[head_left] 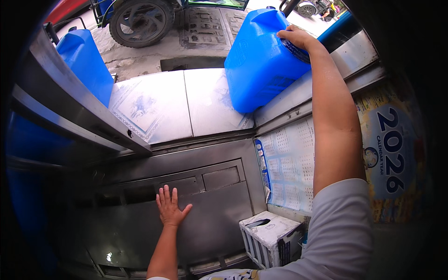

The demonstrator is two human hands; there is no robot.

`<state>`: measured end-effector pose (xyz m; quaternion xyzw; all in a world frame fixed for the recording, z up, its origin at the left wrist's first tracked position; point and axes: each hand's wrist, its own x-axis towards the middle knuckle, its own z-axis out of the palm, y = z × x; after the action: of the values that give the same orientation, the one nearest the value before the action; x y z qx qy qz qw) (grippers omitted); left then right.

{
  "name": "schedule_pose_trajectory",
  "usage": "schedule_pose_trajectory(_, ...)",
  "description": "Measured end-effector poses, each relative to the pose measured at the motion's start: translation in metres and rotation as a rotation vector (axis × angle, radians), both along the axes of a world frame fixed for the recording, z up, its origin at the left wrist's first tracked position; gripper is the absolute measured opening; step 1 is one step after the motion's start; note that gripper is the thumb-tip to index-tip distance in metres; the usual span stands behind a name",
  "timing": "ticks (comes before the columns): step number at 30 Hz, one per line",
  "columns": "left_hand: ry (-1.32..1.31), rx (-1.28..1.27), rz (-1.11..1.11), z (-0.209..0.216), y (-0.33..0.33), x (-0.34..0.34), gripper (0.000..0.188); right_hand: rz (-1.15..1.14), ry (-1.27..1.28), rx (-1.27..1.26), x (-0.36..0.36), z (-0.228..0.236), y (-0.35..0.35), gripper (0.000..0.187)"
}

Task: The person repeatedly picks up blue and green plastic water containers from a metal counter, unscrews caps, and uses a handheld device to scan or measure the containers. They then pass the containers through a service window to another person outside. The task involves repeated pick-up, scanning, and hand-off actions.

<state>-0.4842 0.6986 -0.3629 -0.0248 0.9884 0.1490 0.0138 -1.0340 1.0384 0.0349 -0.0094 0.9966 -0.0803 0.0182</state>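
A large blue plastic water jug (261, 60) stands tilted on the white tiled ledge (163, 105), against the right side of the opening. My right hand (298, 37) is closed on its upper right part, by a dark round cap (296, 50); part of the grip is hidden behind the hand. Lower down, my left hand (171, 207) lies with fingers spread against a grey metal panel (210, 210) and holds nothing.
Another blue jug (86, 58) stands at the left behind a metal frame (84, 88). Below the ledge on the right hang a calendar sheet (289, 163) and a white slotted box (273, 231). Outside are a vehicle wheel (141, 23) and a concrete drain cover (203, 28).
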Motion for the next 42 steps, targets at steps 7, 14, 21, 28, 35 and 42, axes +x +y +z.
schedule_pose_trajectory(7,0.017,0.013,-0.004,-0.002,0.000,0.000,0.101,-0.118,0.131,-0.001,0.014,-0.004,-0.016,0.076)
schedule_pose_trajectory(14,-0.166,0.072,0.004,0.016,-0.002,-0.003,0.111,0.928,0.003,-0.709,0.160,-0.042,-0.224,0.092)
schedule_pose_trajectory(21,-0.306,0.169,-0.057,0.078,-0.062,0.025,0.106,0.925,-0.456,-1.149,0.252,-0.026,-0.320,0.050)
schedule_pose_trajectory(28,-0.300,0.066,0.078,0.145,-0.156,0.234,0.101,0.876,-0.240,-0.899,0.239,-0.026,-0.223,0.031)
schedule_pose_trajectory(35,-0.472,0.175,0.540,0.171,-0.141,0.439,0.106,0.404,0.633,-0.735,0.319,-0.048,-0.104,0.075)
schedule_pose_trajectory(42,-0.456,0.323,0.772,0.161,-0.117,0.504,0.100,0.351,0.354,-0.561,0.416,-0.114,-0.060,0.071)
